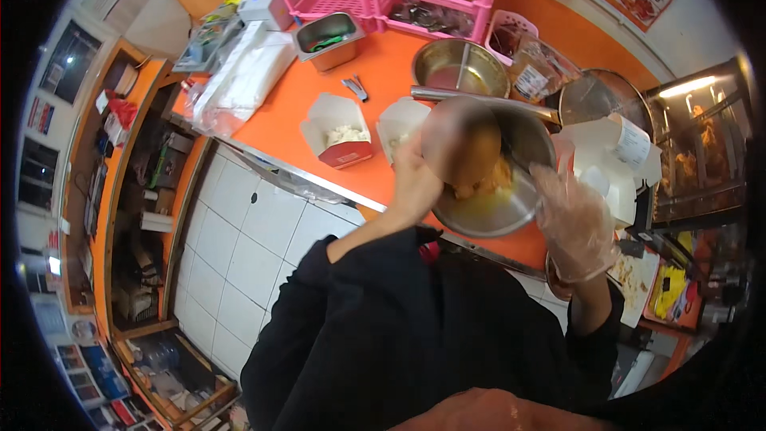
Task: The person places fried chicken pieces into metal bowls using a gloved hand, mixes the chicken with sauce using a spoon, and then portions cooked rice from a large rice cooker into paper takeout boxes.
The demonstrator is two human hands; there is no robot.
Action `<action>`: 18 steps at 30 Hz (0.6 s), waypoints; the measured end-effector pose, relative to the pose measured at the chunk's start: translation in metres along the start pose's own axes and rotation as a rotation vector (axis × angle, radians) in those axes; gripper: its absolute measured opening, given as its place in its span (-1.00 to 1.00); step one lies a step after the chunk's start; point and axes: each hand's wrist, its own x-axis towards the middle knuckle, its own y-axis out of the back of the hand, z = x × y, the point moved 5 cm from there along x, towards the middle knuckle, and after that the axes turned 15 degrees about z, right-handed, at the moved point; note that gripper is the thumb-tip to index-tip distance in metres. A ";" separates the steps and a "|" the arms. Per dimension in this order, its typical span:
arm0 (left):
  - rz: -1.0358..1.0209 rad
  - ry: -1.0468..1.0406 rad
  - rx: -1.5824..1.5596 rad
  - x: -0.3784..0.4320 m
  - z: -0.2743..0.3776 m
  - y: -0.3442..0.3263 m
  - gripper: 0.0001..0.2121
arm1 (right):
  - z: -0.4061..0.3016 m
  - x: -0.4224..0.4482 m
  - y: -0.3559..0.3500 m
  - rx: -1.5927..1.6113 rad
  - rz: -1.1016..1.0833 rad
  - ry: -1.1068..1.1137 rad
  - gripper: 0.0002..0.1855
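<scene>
A large stainless steel bowl (pixel 488 218) stands at the front edge of the orange table, with orange-brown food pieces (pixel 499 179) in it. My left hand (pixel 416 176), bare, is at the bowl's left side; a blurred patch hides its fingertips, so its grip cannot be told. My right hand (pixel 574 221), in a clear plastic glove, is at the bowl's right rim; whether it grips the rim is unclear. Left of the bowl are two paper food boxes, one (pixel 344 152) red and white with white rice, the other (pixel 398 123) partly behind my left hand.
Behind the bowl lie a metal handle (pixel 431 93) and a steel pan (pixel 419 66). Small tongs (pixel 355 88), a steel container (pixel 329 57), plastic bags (pixel 245 84) and pink racks (pixel 431 24) stand farther back. White cartons (pixel 598 149) and a glass display case (pixel 700 149) are at the right.
</scene>
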 end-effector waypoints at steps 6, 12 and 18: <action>0.230 -0.409 -0.088 0.065 0.088 0.083 -0.70 | -0.061 0.109 -0.016 0.303 0.492 0.304 -0.73; 0.442 -0.709 0.096 0.119 0.084 0.163 -0.74 | -0.122 0.179 -0.095 0.344 0.316 0.308 -0.81; 0.448 -0.876 0.306 0.131 0.057 0.194 -0.73 | -0.130 0.189 -0.157 0.313 0.188 0.137 -0.77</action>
